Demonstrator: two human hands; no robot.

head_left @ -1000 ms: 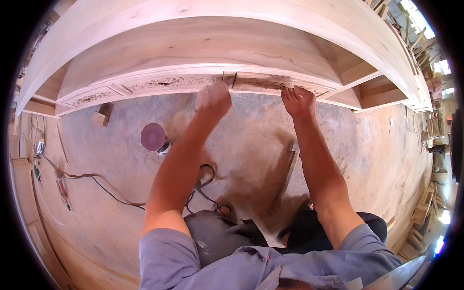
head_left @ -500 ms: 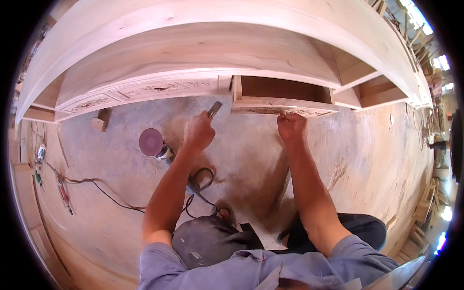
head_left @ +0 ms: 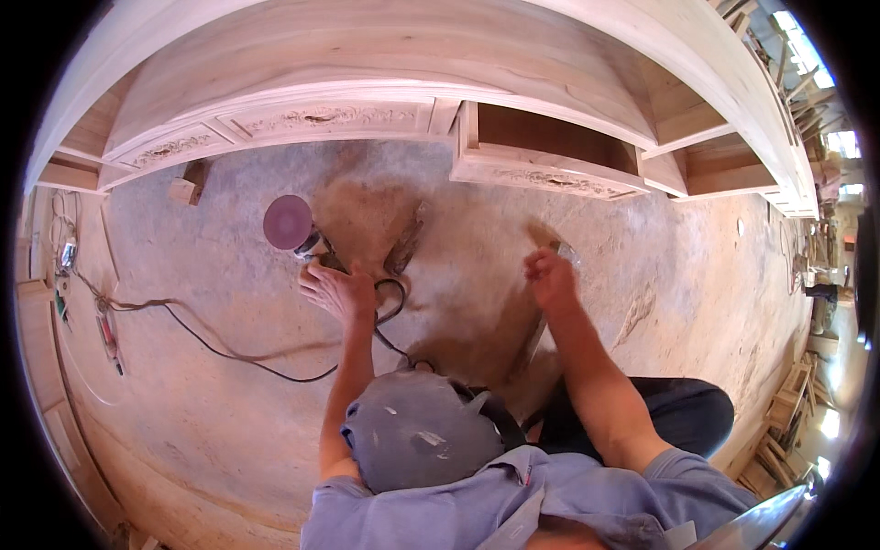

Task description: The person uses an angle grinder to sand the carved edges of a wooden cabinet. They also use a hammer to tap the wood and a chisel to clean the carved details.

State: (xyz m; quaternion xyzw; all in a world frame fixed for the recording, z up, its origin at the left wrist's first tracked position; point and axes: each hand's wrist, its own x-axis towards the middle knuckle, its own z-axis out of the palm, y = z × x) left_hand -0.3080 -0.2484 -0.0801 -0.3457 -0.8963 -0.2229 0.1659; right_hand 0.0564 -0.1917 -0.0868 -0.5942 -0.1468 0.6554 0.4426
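My left hand (head_left: 339, 289) is at the body of a disc sander (head_left: 316, 246) lying on the floor. Its fingers are stretched out and apart, touching the tool near the round purple sanding disc (head_left: 288, 222). My right hand (head_left: 553, 280) hovers over the floor in front of the drawer, fingers closed. A thin flat metal blade (head_left: 568, 253) pokes out beyond its fingertips; most of it is hidden or blurred. Ahead, a carved wooden drawer (head_left: 550, 176) stands pulled out of a long pale wooden cabinet (head_left: 376, 64).
The sander's black cord (head_left: 252, 363) loops near my knee and runs left across the floor. A wooden block (head_left: 187, 186) sits under the cabinet's left part. Cables and a red-handled tool (head_left: 110, 339) lie at the far left. Wood pieces (head_left: 779, 458) are stacked at the right edge.
My left hand has come down to the sander, no longer holding the flat blade. My right hand has drawn back from the drawer front, with the blade now at its fingers.
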